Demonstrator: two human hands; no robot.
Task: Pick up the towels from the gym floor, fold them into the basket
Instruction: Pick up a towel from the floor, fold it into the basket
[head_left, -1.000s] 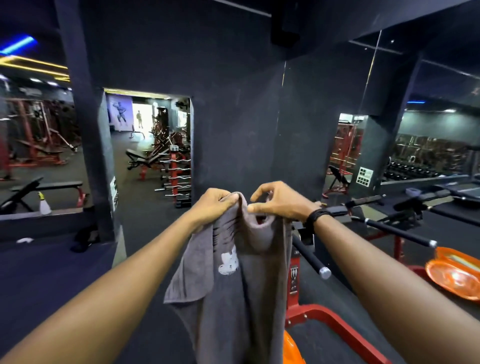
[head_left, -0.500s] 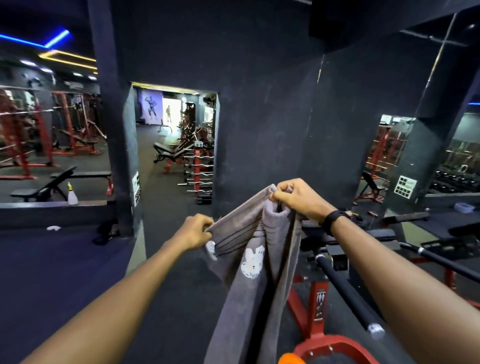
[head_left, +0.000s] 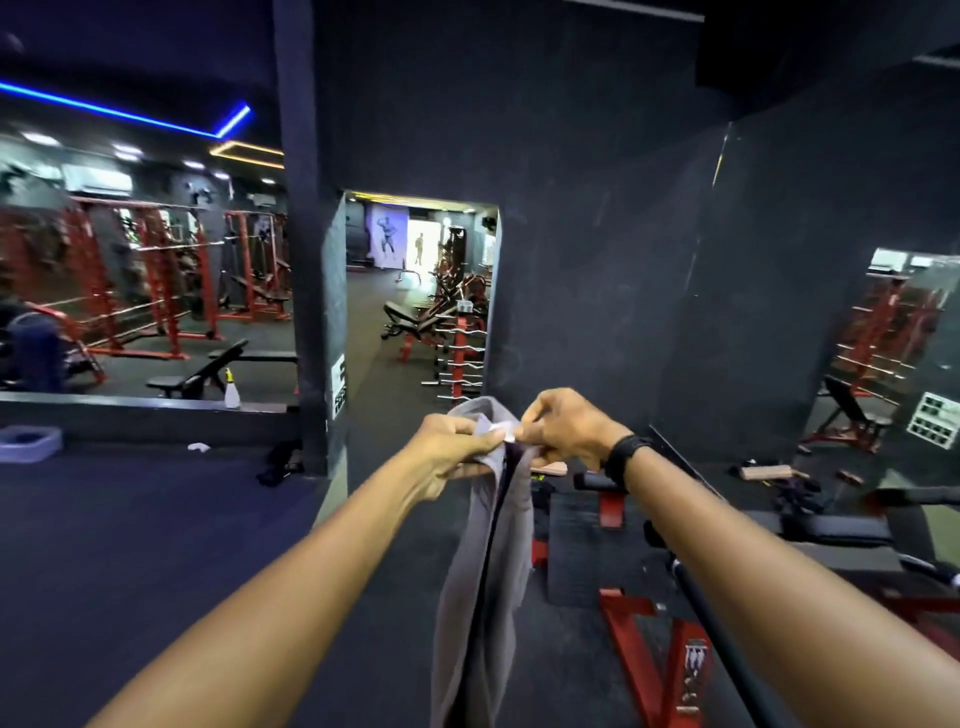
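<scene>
Dark gym floor (head_left: 130, 545) and black walls fill the view, with red racks behind. Both hands are at chest height: the left hand (head_left: 451, 448) and the right hand (head_left: 569, 434) each pinch the top edge of the grey towel (head_left: 485, 571), which hangs folded lengthwise between them. No basket is visible. If one pinch loosens, I think the corners slip apart and the fold opens.

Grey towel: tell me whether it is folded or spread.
Folded lengthwise: the grey towel hangs doubled, top corners pinched together by left hand and right hand.
</scene>
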